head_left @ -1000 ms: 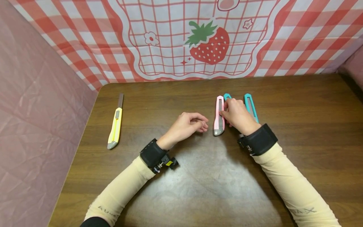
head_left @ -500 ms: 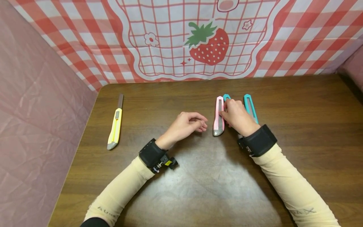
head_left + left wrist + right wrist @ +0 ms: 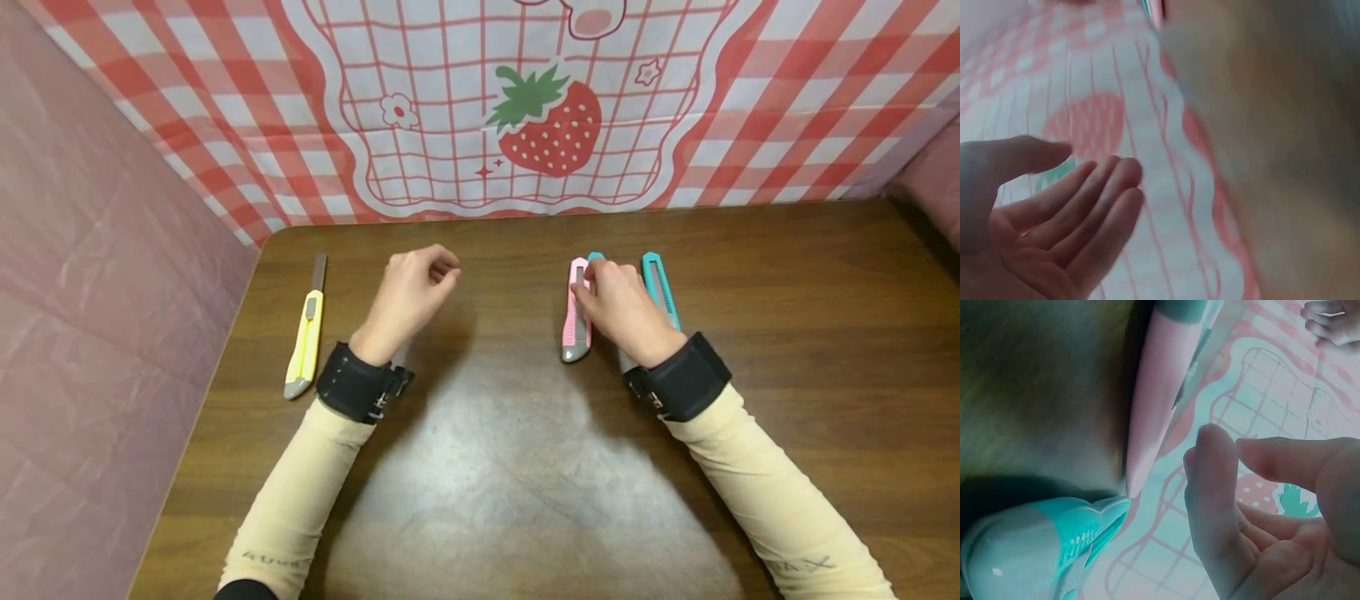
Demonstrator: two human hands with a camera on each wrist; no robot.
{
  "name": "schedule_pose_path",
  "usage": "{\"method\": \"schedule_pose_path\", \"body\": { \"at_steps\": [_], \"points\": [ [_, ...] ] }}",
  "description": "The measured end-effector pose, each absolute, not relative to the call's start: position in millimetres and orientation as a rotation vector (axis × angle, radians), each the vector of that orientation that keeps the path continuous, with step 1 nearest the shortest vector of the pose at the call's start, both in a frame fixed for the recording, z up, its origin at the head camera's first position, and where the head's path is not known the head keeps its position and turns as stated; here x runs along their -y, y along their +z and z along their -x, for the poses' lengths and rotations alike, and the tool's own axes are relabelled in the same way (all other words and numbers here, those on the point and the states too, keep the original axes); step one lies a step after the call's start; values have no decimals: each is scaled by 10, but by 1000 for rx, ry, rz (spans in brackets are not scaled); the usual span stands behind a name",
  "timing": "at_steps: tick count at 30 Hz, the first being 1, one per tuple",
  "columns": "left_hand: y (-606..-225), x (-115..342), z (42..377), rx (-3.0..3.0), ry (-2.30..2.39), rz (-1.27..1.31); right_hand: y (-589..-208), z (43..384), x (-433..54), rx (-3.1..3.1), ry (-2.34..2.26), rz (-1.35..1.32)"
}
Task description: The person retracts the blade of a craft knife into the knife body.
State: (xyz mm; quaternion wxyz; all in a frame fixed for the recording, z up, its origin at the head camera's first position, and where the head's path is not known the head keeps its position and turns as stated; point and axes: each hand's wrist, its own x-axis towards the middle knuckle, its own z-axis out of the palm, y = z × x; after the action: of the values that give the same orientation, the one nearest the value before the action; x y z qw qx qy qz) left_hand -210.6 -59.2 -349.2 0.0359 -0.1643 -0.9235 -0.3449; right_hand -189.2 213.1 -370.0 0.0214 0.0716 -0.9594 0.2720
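Left hand (image 3: 408,287): palm down in the head view, raised over the far left of the table (image 3: 480,500), fingers softly bent, thumb tip apart from them; the left wrist view adds the palm side, which holds nothing. Right hand (image 3: 626,308): far right of centre, fingers loosely bent; the head view hides its underside, while the right wrist view gives thumb and forefinger tips close together, with nothing seen gripped. Pink cutter (image 3: 576,329): just left of the right hand, grey end near; the thumb overlaps it from above, yet the right wrist view shows the cutter's side clear of the fingertips. Middle teal cutter (image 3: 595,256): beside the pink one, only its far tip clear of the right hand in the head view. Right teal cutter (image 3: 660,287): right of the same hand, near end hidden by the wrist. The right wrist view shows one teal body with a grey end; which cutter cannot be told. Yellow cutter (image 3: 303,350): left of the left hand, well apart, dark blade extended toward the far edge, seen in the head view alone. Strawberry-printed cloth (image 3: 427,158): upright beyond the table, in all three views.
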Motion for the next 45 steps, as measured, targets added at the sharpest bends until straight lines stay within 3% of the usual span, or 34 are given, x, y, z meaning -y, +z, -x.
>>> {"method": "schedule_pose_path", "body": {
  "at_steps": [9,20,35,45],
  "points": [
    [-3472,1358,2330,3015,-714,169,-3713,1870,-2133,2999,861,-221],
    [-3465,2077,2345,3141,-638,-165,-3689,1884,-2118,3005,857,-245],
    [-3534,2207,2425,3504,-516,-434,-3697,1884,-2116,3009,842,-221],
    [-3529,2166,2442,3492,-478,-397,-3690,1872,-2123,3005,836,-239]
  ]
}}
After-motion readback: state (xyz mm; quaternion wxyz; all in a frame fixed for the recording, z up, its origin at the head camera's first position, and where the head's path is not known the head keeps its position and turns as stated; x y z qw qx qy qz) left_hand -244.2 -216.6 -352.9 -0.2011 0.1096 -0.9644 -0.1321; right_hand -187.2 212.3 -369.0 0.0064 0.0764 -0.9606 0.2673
